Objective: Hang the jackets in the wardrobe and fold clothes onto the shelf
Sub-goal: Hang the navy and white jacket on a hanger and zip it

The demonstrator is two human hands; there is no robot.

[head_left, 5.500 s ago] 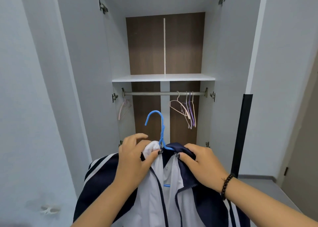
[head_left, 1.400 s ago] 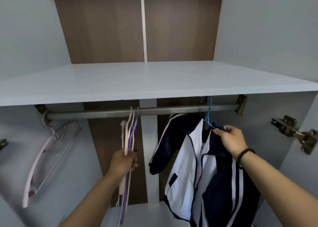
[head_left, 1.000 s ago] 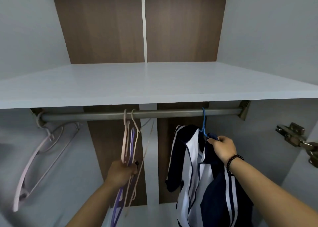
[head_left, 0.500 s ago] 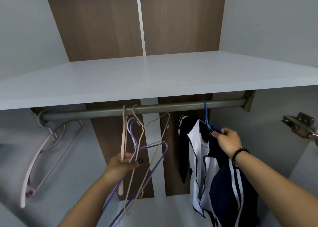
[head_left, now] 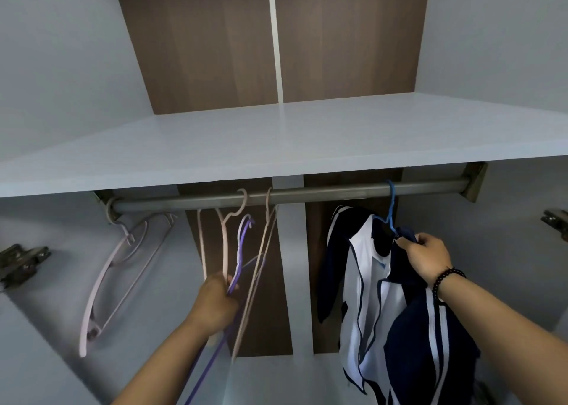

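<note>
Head view: jacket (head_left: 396, 309), navy w/ white panels and white stripes, hangs on a blue hanger (head_left: 391, 211) whose hook sits over the rail (head_left: 322, 193) at the rail's right part, under the shelf (head_left: 276, 146). Right hand (head_left: 425, 255), bead bracelet (head_left: 447, 278) on wrist, grips the jacket collar just below the hook, fingers curled round the fabric. Left hand (head_left: 215, 303) grips a bunch of empty hangers (head_left: 242, 251), beige and purple, fingers closed round them near rail centre; two beige hooks sit on the rail. Pink hanger (head_left: 120, 269) hangs alone at far left. No readable label or writing on the jacket.
</note>
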